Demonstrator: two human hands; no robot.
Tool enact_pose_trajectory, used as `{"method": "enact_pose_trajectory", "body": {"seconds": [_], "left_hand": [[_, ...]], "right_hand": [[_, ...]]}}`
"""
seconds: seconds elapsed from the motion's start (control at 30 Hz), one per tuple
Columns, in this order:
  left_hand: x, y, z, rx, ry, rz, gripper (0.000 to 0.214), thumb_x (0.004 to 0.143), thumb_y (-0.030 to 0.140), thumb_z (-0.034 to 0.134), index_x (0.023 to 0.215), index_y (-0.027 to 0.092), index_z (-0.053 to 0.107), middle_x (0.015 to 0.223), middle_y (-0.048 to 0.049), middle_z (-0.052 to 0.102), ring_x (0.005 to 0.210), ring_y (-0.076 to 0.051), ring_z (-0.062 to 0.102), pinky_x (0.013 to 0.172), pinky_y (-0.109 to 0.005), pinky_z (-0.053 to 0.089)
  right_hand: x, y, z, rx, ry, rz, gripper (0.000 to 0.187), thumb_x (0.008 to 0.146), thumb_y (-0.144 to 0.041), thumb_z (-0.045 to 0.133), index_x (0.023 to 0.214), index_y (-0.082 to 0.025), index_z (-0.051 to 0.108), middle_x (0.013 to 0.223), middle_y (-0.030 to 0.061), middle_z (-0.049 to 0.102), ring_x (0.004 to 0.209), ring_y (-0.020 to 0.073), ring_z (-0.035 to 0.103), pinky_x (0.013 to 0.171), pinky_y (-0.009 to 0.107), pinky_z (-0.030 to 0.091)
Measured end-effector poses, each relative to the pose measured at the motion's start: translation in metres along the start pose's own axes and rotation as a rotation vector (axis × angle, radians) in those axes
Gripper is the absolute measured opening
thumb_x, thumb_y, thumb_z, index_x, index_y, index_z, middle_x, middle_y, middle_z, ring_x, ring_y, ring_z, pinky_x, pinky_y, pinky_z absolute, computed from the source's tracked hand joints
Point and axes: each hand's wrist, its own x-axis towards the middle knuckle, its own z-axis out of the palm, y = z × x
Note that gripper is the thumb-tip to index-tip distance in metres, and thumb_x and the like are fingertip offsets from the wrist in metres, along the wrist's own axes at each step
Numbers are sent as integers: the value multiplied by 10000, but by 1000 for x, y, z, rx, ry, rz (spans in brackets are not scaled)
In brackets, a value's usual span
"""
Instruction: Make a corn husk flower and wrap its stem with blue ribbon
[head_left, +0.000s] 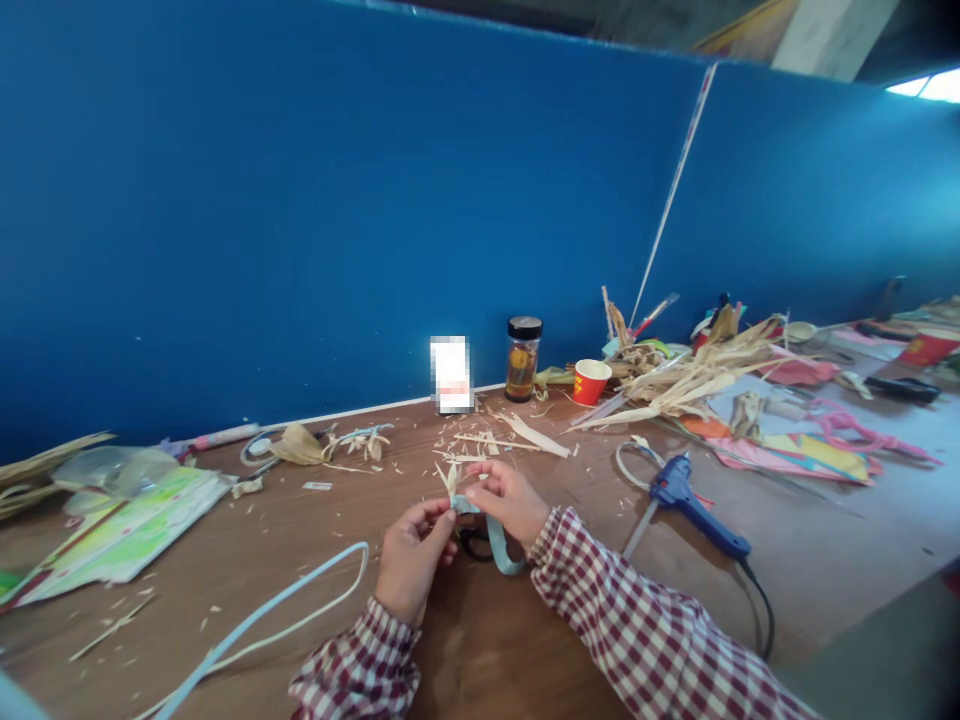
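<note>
Tbl (484, 655) bare btwn sleeves (637, 620), blue panel (300, 200) at back edge, hands (411, 560) (516, 500) pinching husk (453, 482) & lt-blue ribbon (496, 545).

A small piece of dry husk (452, 479), pale straw in colour, is held roughly upright, its narrow pointed strips fanning out between about eleven and one o'clock. At its foot, toward four o'clock, is a flat light-blue ribbon (496, 542); whether it goes right around the husk or only lies against it cannot be told. Part of the ribbon is hidden; farther toward five o'clock a loose length hangs down, smooth and untwisted, and bends at the bottom toward three o'clock.
</note>
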Motion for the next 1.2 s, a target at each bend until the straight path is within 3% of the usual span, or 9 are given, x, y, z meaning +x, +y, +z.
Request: {"method": "enact_pose_trajectory", "body": {"seconds": [0.13, 0.5, 0.8, 1.2], "left_hand": [[1, -1, -1, 41, 17, 21, 388, 584, 386, 689, 868, 129, 624, 571, 15, 615, 427, -69, 511, 405, -170, 419], [1, -2, -3, 117, 67, 83, 363, 580, 382, 685, 833, 124, 648, 513, 7, 620, 441, -98, 537, 430, -189, 450], [2, -6, -3, 157, 32, 101, 327, 629, 364, 652, 844, 119, 654, 553, -16, 645, 461, -102, 548, 440, -186, 440], [-3, -7, -2, 341, -21, 223, 285, 689, 344, 591, 866, 134, 665, 609, -44, 680, 579, -166, 629, 521, -232, 489]], "right_hand": [[0, 0, 2, 4, -30, 20, 283, 647, -227, 657, 891, -165, 528, 726, -7, 629, 623, 108, 598, 619, 263, 499], [-5, -7, 5, -52, -16, 3, 314, 658, -200, 637, 951, -167, 529, 774, 23, 667, 647, 124, 623, 640, 269, 498], [-4, -1, 6, -53, 17, -20, 396, 675, -190, 618, 1035, -188, 452, 686, -23, 628, 549, 89, 579, 544, 221, 460], [-3, 9, 6, -146, 54, -83, 506, 634, -159, 645, 1088, -203, 426, 711, -23, 598, 627, 106, 567, 589, 243, 457]]}}
